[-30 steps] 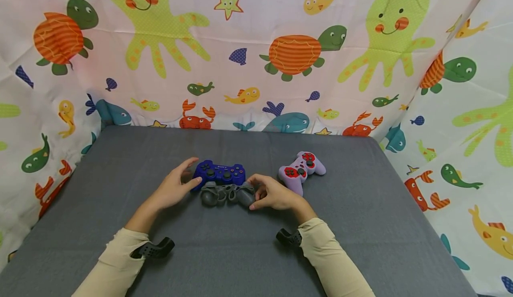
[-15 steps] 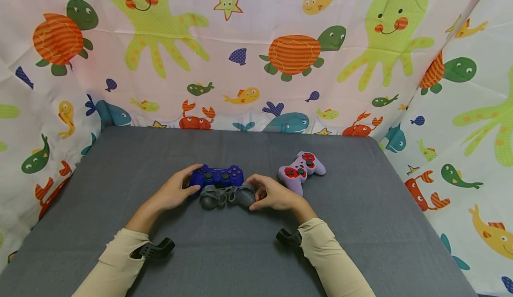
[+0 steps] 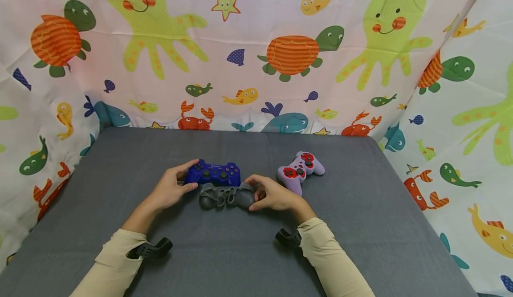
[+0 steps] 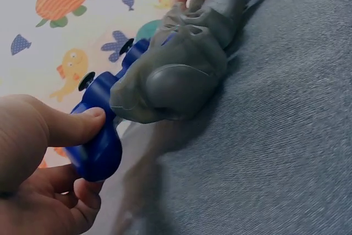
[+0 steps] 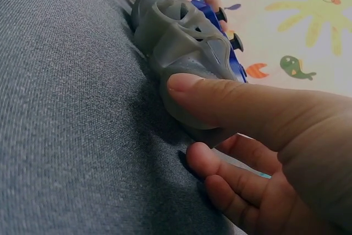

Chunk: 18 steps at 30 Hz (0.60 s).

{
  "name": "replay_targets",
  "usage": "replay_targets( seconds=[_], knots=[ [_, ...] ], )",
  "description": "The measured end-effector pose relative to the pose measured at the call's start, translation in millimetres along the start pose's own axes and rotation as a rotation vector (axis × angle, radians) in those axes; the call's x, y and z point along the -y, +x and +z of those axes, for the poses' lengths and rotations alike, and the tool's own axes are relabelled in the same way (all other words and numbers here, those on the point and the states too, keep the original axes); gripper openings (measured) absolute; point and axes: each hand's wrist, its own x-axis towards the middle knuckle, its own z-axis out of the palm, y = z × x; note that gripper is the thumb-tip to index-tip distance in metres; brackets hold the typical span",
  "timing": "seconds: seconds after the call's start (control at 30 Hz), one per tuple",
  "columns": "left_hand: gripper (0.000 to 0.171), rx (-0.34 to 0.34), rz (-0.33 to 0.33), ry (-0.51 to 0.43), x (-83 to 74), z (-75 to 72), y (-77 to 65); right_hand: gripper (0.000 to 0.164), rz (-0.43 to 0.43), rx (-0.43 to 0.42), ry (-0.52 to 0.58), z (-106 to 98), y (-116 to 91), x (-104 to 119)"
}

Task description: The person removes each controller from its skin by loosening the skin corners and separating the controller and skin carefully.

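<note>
My left hand (image 3: 168, 189) holds the left grip of a blue game controller (image 3: 214, 172), with the thumb (image 4: 82, 125) on the near side and fingers behind. Directly in front of this controller, overlapping its lower edge, is a soft grey silicone controller cover (image 3: 243, 195) with cut-out holes. My right hand (image 3: 276, 193) pinches the cover's right end. In the right wrist view the thumb (image 5: 187, 83) presses on the rounded grip part, with fingers curled below. Seen from the left wrist, the cover (image 4: 181, 89) hides much of the blue controller.
A lilac controller (image 3: 294, 185) with red button areas lies on the grey cloth-covered table (image 3: 224, 261), behind and right of my right hand. A curtain (image 3: 244, 30) printed with sea animals stands along the table's back and sides.
My left hand has closed on the blue controller's left grip and shifted it slightly left. The right hand and the grey cover have stayed nearly in place.
</note>
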Motion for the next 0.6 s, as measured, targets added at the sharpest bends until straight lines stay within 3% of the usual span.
replay_targets(
  seconds=[0.2, 0.6],
  knots=[
    [0.068, -0.093, -0.036, 0.028, -1.9, -16.0, -3.7, 0.066, -0.005, 0.010, 0.003, 0.4, 0.7, 0.4],
    [0.071, -0.199, -0.140, 0.019, 0.5, -54.0, -10.9, 0.066, -0.004, 0.012, 0.023, 0.4, 0.3, 0.6]
  ],
)
